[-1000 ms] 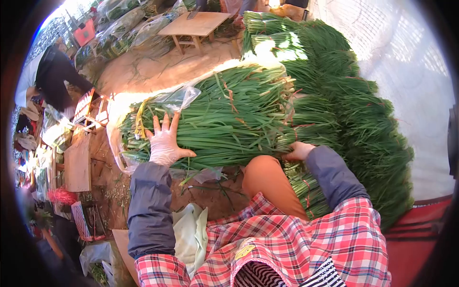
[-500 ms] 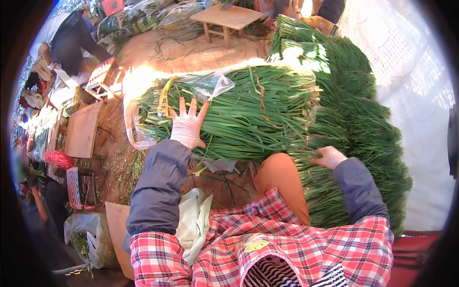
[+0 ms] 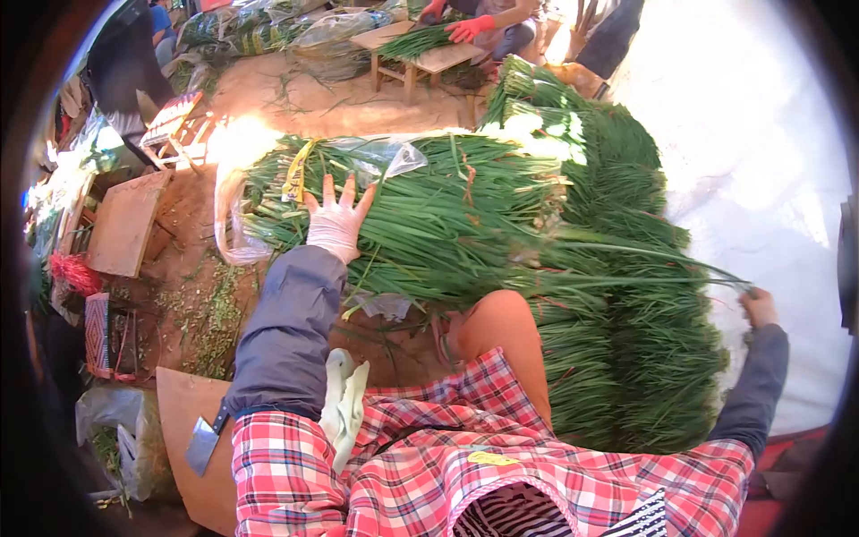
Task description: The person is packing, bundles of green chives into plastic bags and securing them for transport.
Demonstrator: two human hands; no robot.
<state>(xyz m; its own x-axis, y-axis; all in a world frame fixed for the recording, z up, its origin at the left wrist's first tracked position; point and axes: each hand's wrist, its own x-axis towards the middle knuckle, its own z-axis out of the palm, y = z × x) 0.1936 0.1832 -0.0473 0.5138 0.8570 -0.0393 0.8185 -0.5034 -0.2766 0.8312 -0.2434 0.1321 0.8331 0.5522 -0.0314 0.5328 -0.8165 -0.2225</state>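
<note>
A large pile of long green garlic chives [image 3: 447, 215] lies in front of me, partly on a clear plastic bag [image 3: 234, 219]. My left hand [image 3: 335, 224], in a thin whitish glove, rests on its left part with the fingers spread. Far out to the right, my right hand [image 3: 761, 309] is closed on the ends of a few long chive leaves [image 3: 662, 255]. They stretch from the pile across to it. Under them lie rows of tied chive bundles [image 3: 626, 349]. My right fingertips are small in view.
At the back, a co-worker's red-gloved hand [image 3: 470, 29] is over chives on a low wooden table [image 3: 443, 58]. A cleaver [image 3: 204, 443] lies on a board [image 3: 183, 394] to my left. Low stools [image 3: 170, 121] stand at left; white sheeting [image 3: 761, 179] covers the right side.
My right hand has moved from beside the pile far out to the right, drawing long leaves along. My left hand stays on the pile. A co-worker's red gloves and chives appear at the back table.
</note>
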